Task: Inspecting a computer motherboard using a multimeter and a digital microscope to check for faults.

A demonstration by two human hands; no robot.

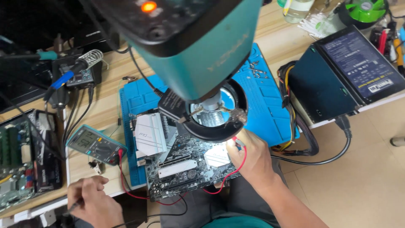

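Note:
A computer motherboard (185,162) with white heat sinks lies on a blue repair mat (270,105), under a teal microscope head (198,46) with a black ring light (215,126). My right hand (249,158) pinches a red multimeter probe (237,142) and touches it to the board just below the ring light. Its red lead (236,171) loops across the board toward the multimeter (95,145) at the left. My left hand (90,198) rests near the table's front edge, fingers curled around a thin dark probe (74,207).
A soldering iron in its coil stand (80,67) sits at the back left. Another circuit board (21,156) lies at the far left. A black power supply (350,71) with thick cables (303,139) stands to the right. A bottle (297,8) and green fan (365,10) are behind it.

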